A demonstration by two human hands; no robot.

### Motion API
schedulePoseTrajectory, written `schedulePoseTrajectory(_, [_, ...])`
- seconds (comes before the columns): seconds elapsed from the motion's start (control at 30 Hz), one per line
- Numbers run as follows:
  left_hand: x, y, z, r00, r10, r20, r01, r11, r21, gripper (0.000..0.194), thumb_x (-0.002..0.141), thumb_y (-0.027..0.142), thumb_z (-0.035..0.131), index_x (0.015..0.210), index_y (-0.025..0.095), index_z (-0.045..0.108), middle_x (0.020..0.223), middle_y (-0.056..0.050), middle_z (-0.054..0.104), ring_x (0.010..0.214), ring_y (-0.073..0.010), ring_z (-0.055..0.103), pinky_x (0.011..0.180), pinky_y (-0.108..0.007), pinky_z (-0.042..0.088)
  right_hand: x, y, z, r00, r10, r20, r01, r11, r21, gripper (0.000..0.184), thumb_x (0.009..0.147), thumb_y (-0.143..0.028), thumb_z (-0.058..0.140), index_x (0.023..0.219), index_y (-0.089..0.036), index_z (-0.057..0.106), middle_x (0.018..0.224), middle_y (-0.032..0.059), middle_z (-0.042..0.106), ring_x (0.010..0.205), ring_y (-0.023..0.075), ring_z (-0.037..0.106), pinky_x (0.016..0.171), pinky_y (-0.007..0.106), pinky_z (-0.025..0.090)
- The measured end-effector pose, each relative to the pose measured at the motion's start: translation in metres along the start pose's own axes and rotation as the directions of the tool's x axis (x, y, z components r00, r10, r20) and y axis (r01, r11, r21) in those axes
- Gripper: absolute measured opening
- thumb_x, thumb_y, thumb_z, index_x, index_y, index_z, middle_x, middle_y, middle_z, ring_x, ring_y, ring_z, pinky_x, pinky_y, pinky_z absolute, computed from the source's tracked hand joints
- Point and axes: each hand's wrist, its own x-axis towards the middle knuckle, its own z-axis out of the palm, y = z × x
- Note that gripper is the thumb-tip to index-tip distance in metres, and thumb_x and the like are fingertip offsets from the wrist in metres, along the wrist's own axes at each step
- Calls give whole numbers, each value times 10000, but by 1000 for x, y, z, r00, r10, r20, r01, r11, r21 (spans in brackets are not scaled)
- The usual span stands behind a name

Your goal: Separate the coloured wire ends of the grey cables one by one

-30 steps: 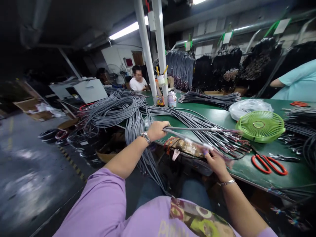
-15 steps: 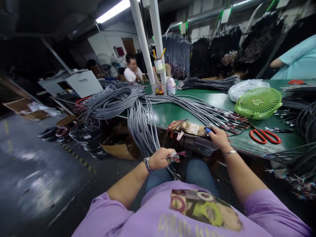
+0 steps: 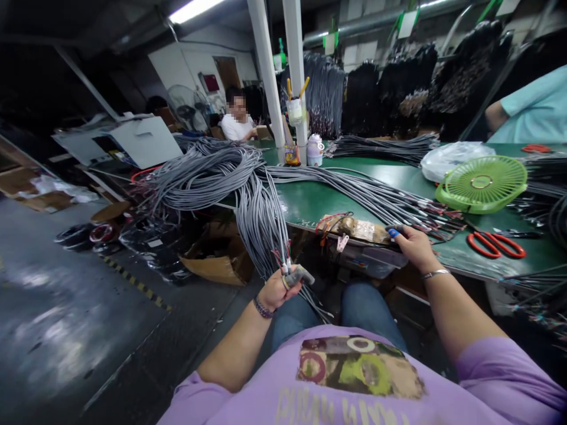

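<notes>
My left hand is closed around the ends of grey cables, just below the table edge. White-sleeved tips with thin red and dark wires point upward out of the grip. A grey cover sits on one of its fingers. My right hand, with blue on the thumb and a dark cover on a finger, is at the right end of a brown taped block on the table's front edge. Its fingers are closed together; whether something small is between them is hidden. A pink clip hangs from the block.
A large grey cable bundle drapes over the green table. To the right lie red-handled scissors, a green fan and a plastic bag. A cardboard box stands below. One person sits behind; another's sleeve shows at right.
My left hand has turned so the cable ends point up instead of right. My right hand stays at the block's end. The whole view has shifted slightly.
</notes>
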Motion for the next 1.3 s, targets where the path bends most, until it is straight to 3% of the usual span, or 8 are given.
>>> schedulePoseTrajectory(0.13, [-4, -6, -10, 997, -75, 20, 75, 996, -37, 400, 828, 474, 547, 855, 90, 653, 384, 74, 366, 308, -30, 240, 348, -197, 148, -2, -7, -4, 1000, 31, -5, -31, 998, -63, 375, 758, -415, 532, 941, -142, 712, 758, 67, 705, 687, 208, 619, 618, 292, 459])
schedulePoseTrajectory(0.37, [0, -23, -13, 966, -230, 119, 210, 964, 161, 404, 735, 482, 661, 851, 95, 666, 454, 53, 438, 369, -46, 344, 376, -193, 237, -4, -14, -7, 998, 60, -26, -61, 996, -71, 342, 745, -388, 544, 907, -140, 714, 660, 48, 672, 615, 185, 593, 578, 274, 454])
schedulePoseTrajectory(0.67, [15, -46, -13, 944, -306, 120, 286, 945, 161, 409, 677, 444, 722, 887, 99, 655, 519, 21, 526, 469, -85, 469, 489, -219, 349, -3, -2, 0, 1000, -9, -26, 8, 999, -36, 333, 759, -390, 556, 943, -154, 702, 807, 59, 711, 722, 203, 635, 645, 307, 494])
schedulePoseTrajectory(0.87, [33, -52, 0, 952, -281, 121, 273, 959, 79, 385, 684, 392, 721, 925, 101, 647, 555, 7, 566, 492, -92, 490, 522, -229, 368, -33, -20, 2, 944, -109, -313, 116, 993, 6, 255, 796, -336, 562, 938, -172, 695, 887, 79, 709, 819, 214, 653, 767, 349, 506])
schedulePoseTrajectory(1.0, [44, -53, 9, 948, -304, 95, 295, 950, 99, 405, 677, 384, 720, 960, 107, 635, 557, 8, 575, 485, -87, 484, 500, -216, 360, -85, -54, 18, 979, -204, 7, 200, 965, 168, 224, 828, -315, 563, 980, -192, 672, 917, 68, 694, 843, 198, 644, 778, 334, 508])
schedulePoseTrajectory(1.13, [51, -52, 19, 949, -305, 80, 292, 946, 143, 321, 675, 379, 720, 827, 109, 635, 537, 14, 552, 468, -76, 463, 478, -208, 362, -118, -86, 48, 886, -190, 423, 30, 934, 356, 374, 849, -362, 554, 1180, -186, 557, 891, 53, 669, 752, 161, 619, 687, 293, 517])
schedulePoseTrajectory(1.2, [54, -53, 24, 952, -297, 72, 283, 946, 161, 276, 655, 352, 736, 717, 114, 609, 528, 20, 535, 457, -68, 442, 460, -203, 353, -118, -99, 62, 854, -212, 476, 25, 929, 370, 391, 835, -370, 577, 1172, -174, 549, 859, 48, 652, 711, 154, 591, 646, 283, 499])
schedulePoseTrajectory(1.3, [53, -59, 27, 962, -272, 35, 262, 951, 166, 203, 652, 280, 726, 696, 123, 605, 533, 28, 530, 470, -77, 448, 464, -210, 365, -109, -115, 77, 858, -280, 431, 98, 913, 397, 361, 809, -341, 618, 1130, -182, 573, 945, 62, 642, 828, 176, 588, 747, 310, 481])
